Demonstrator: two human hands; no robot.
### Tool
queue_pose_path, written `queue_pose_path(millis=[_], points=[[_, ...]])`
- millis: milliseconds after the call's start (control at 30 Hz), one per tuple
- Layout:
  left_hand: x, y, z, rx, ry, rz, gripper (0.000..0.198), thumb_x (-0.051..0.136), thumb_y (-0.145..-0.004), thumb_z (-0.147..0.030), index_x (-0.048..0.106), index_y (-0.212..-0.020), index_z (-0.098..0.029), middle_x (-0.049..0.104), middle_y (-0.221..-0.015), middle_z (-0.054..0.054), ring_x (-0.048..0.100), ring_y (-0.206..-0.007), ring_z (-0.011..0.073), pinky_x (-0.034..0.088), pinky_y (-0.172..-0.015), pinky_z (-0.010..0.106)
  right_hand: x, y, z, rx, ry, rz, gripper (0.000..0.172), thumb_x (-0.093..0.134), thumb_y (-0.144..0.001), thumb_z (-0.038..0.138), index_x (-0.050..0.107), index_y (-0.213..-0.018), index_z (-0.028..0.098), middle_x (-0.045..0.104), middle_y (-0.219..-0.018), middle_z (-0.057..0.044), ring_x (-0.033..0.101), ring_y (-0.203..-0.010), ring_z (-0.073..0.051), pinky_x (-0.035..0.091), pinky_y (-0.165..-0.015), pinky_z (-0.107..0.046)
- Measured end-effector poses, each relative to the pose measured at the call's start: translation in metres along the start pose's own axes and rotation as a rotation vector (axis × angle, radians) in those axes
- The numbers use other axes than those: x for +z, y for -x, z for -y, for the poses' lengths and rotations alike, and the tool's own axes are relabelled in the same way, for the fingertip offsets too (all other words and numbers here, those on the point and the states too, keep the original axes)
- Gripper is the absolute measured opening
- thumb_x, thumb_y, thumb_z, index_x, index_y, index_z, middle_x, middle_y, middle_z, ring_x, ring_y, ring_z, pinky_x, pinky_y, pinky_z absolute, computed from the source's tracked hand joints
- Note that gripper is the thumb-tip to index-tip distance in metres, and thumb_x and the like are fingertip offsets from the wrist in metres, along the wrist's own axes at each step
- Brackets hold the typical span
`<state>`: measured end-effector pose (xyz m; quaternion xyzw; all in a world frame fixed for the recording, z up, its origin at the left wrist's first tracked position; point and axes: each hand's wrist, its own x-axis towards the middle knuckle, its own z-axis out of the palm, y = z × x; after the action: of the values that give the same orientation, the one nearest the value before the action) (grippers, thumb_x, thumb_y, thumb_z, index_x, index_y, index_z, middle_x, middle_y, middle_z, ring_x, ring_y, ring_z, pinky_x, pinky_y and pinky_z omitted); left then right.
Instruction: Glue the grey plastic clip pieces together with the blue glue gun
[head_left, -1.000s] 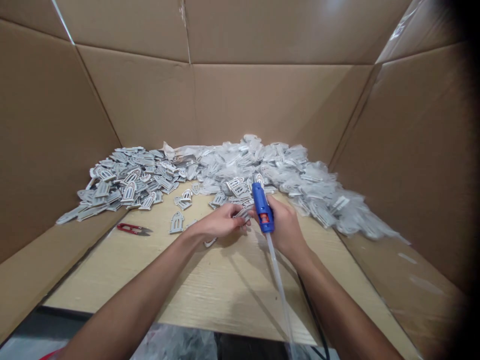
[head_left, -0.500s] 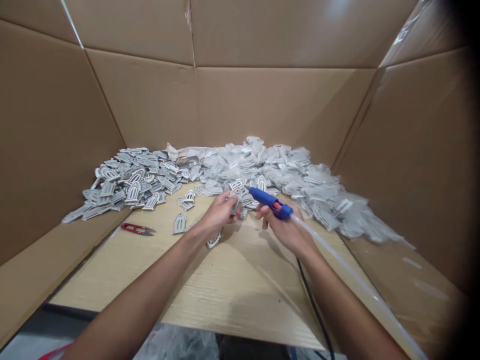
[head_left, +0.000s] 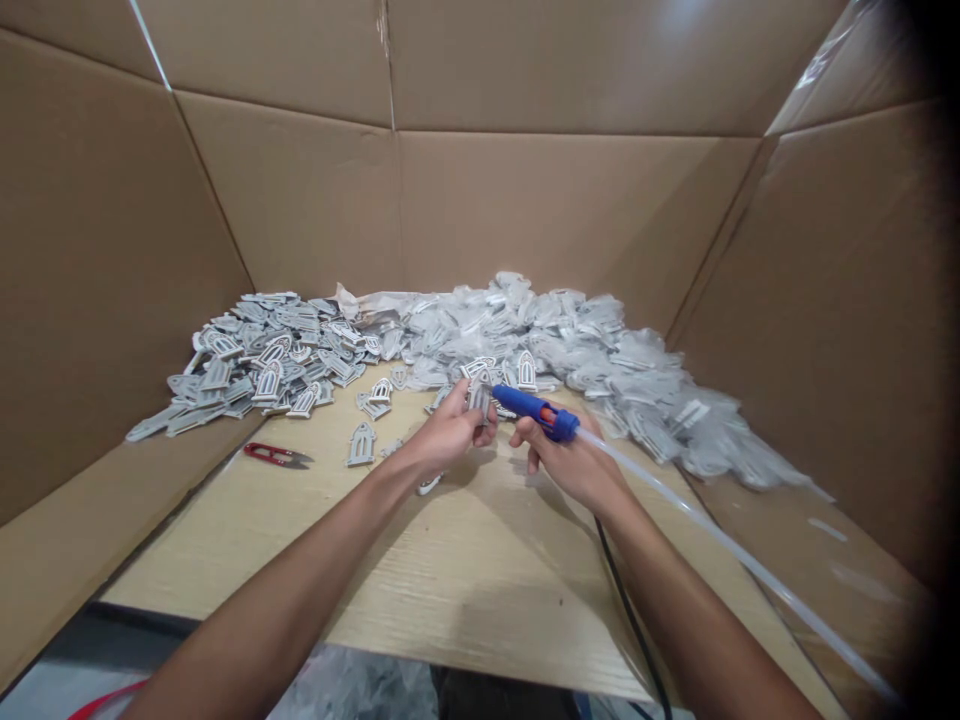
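Observation:
My right hand (head_left: 566, 462) is closed round a blue glue gun (head_left: 534, 408), whose clear glue stick (head_left: 735, 555) trails off to the lower right. The gun's nozzle points left at a small grey arch-shaped piece (head_left: 480, 398) pinched upright in the fingers of my left hand (head_left: 448, 433). Both hands hover just above the pale wooden table (head_left: 465, 570), in front of the piles.
A heap of loose grey arch pieces (head_left: 262, 360) lies at the back left, and bagged ones (head_left: 600, 360) at the back right. Red thread snips (head_left: 270, 455) lie on the left. Single pieces (head_left: 361, 443) rest nearby. Cardboard walls (head_left: 525, 200) enclose the table. A black cable (head_left: 634, 620) runs down.
The glue gun has swung from upright to lying sideways, nozzle turned left toward the piece. My left hand has lifted the piece and brought it up to the nozzle.

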<state>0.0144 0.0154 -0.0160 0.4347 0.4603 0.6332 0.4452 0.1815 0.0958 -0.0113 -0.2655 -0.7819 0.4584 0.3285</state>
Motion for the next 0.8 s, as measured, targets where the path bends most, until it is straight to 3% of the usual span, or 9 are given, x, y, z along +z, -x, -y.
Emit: queue_pose_path(millis=[167,500,633,800], points=[[0.000,0.001,0.000,0.007,-0.017,-0.004,0.028,0.052,-0.074,-0.007,0.045,-0.097,-0.021,0.051,-0.078,-0.002,0.044,-0.059,0.0087,0.032,-0.057,0.025,0.000,0.001,0.002,0.003,0.053,-0.013,0.043,0.068,-0.086,0.061,0.072,-0.090,0.018,0.072,-0.070,-0.003,0.060,-0.043,-0.012,0.047,-0.041,-0.022],[-0.005,0.004,0.002,0.067,-0.249,-0.051,0.021,0.050,-0.085,-0.012,0.046,-0.104,-0.023,0.052,-0.085,-0.001,0.048,-0.073,0.0119,0.041,-0.072,0.026,-0.001,0.004,0.013,-0.060,0.235,-0.040,0.044,0.066,-0.085,0.058,0.064,-0.061,0.021,0.054,-0.044,0.003,0.051,-0.044,-0.014,0.039,-0.044,-0.025],[-0.006,0.003,0.003,0.067,-0.240,-0.045,0.021,0.050,-0.085,-0.013,0.045,-0.103,-0.023,0.052,-0.084,-0.001,0.047,-0.072,0.0124,0.040,-0.071,0.026,-0.001,0.003,0.009,-0.138,0.280,-0.054,0.041,0.064,-0.089,0.052,0.069,-0.063,0.021,0.055,-0.046,0.002,0.049,-0.046,-0.013,0.036,-0.045,-0.025],[-0.002,0.004,-0.002,0.044,-0.195,-0.046,0.024,0.050,-0.083,-0.012,0.044,-0.104,-0.023,0.051,-0.082,-0.002,0.045,-0.068,0.0115,0.038,-0.066,0.025,0.000,0.003,0.007,-0.130,0.287,-0.060,0.040,0.067,-0.088,0.053,0.075,-0.069,0.019,0.056,-0.047,0.002,0.050,-0.047,-0.014,0.036,-0.046,-0.025]])
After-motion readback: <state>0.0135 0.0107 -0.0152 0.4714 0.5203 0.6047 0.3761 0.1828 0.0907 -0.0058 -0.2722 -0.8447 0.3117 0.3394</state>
